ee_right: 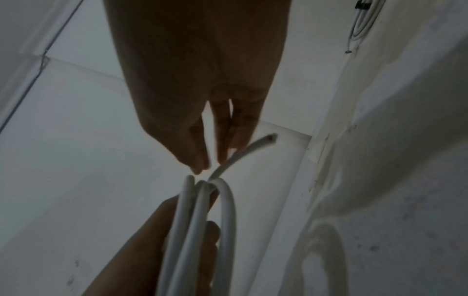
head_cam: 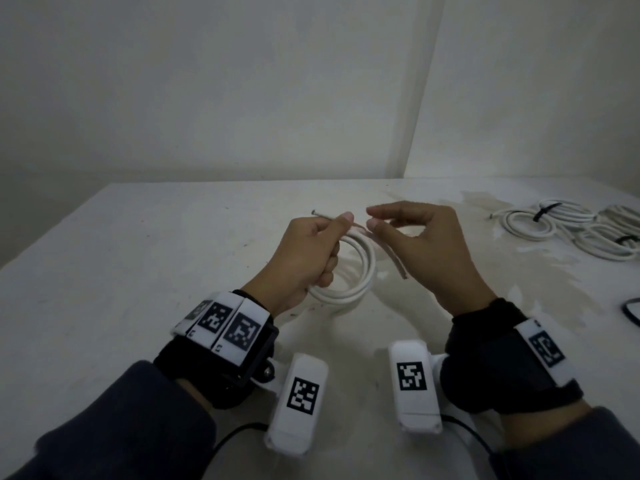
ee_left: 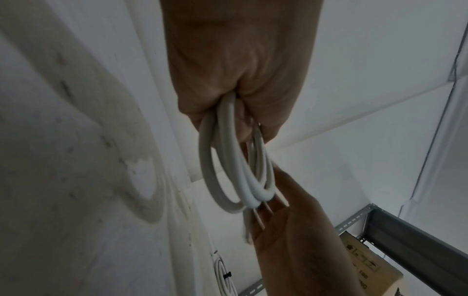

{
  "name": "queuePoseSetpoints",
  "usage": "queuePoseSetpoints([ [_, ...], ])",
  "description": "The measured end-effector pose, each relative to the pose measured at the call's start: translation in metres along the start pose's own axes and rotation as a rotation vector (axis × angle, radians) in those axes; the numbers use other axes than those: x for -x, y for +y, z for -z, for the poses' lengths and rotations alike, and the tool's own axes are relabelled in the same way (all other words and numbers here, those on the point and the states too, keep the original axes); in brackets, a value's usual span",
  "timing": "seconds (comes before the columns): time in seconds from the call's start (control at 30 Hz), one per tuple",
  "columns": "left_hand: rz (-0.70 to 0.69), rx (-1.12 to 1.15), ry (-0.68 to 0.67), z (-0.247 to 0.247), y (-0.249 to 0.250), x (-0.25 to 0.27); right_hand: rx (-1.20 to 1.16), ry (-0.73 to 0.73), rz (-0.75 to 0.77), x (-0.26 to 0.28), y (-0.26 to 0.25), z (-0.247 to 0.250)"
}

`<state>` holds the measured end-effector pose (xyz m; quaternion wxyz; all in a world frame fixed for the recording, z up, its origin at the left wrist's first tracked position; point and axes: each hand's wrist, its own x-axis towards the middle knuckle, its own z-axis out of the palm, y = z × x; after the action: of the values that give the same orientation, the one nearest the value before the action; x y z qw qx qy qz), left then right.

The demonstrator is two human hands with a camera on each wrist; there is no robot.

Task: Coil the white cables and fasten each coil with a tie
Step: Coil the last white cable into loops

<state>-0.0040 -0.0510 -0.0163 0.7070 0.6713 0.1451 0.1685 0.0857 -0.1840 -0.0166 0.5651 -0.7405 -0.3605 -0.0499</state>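
Centrally above the pale, stained worktop (head_cam: 145, 258), the person's left hand (head_cam: 304, 252) holds a coil of white round plastic cable (head_cam: 360, 271) in several loops, with its fingers (head_cam: 330, 268) curled round one side of the bundle. One cut cable end (head_cam: 320, 213) sticks out past the left thumb, pointing away and to the left. The coil hangs clear of the worktop and casts a ring-shaped shadow on it in the left wrist view.

The right hand (head_cam: 420, 245) sits just beside the left one, at the top of the coil. Its thumb and forefinger are drawn close together at the tips, the other fingers loosely bent; a thin pale strip (head_cam: 394, 259) runs down from under its thumb, slanting toward the right. Whether the narrow pinch actually grips this strip I cannot tell, as the area is blurred. In the right wrist view the fingertips (ee_right: 202, 164) hover just over the top of the loops, close to the free end.

At the far right of the worktop lie other white cable coils (head_cam: 540, 220), well apart from the hands, at least two of them bound with black ties (head_cam: 543, 210). A dark looped object (head_cam: 632, 311) shows at the right edge, cut off by the frame.
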Motion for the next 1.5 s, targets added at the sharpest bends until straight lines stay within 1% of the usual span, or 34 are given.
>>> queuePoseSetpoints([
  [0.1,-0.023,-0.011,0.018,0.001,-0.002,0.000,-0.043,-0.084,-0.110,0.002,-0.002,0.000],
  [0.2,-0.028,-0.001,0.056,0.003,-0.002,-0.002,-0.091,-0.106,-0.106,0.003,-0.004,0.001],
  [0.33,-0.052,0.016,0.130,0.002,-0.003,-0.004,-0.116,-0.063,-0.104,0.002,-0.004,-0.002],
  [0.4,-0.060,0.047,0.211,0.003,-0.003,-0.006,-0.199,-0.073,-0.130,0.003,-0.005,-0.004],
  [0.47,-0.055,0.116,0.271,0.006,-0.003,-0.007,-0.301,-0.125,-0.178,0.004,-0.007,-0.006],
  [0.6,-0.062,0.179,0.311,0.010,-0.002,-0.007,-0.426,-0.212,-0.263,0.006,-0.008,-0.007],
  [0.77,-0.134,0.230,0.385,0.009,-0.001,-0.007,-0.527,-0.237,-0.325,0.009,-0.013,-0.012],
  [0.93,-0.122,0.330,0.340,0.009,-0.001,-0.006,-0.604,-0.308,-0.429,0.012,-0.017,-0.015],
  [1.0,-0.119,0.336,0.323,0.008,-0.001,-0.007,-0.614,-0.310,-0.436,0.012,-0.019,-0.016],
  [1.1,-0.107,0.355,0.286,0.006,-0.002,-0.008,-0.609,-0.228,-0.421,0.011,-0.019,-0.016],
  [1.3,-0.047,0.555,0.135,0.007,-0.004,-0.006,-0.586,-0.036,-0.386,0.008,-0.012,-0.015],
  [1.43,-0.028,0.554,0.025,0.008,-0.006,-0.005,-0.571,0.053,-0.367,0.006,-0.007,-0.010],
  [1.5,0.009,0.507,-0.019,0.009,-0.003,-0.004,-0.543,0.061,-0.351,0.005,-0.004,-0.008],
])
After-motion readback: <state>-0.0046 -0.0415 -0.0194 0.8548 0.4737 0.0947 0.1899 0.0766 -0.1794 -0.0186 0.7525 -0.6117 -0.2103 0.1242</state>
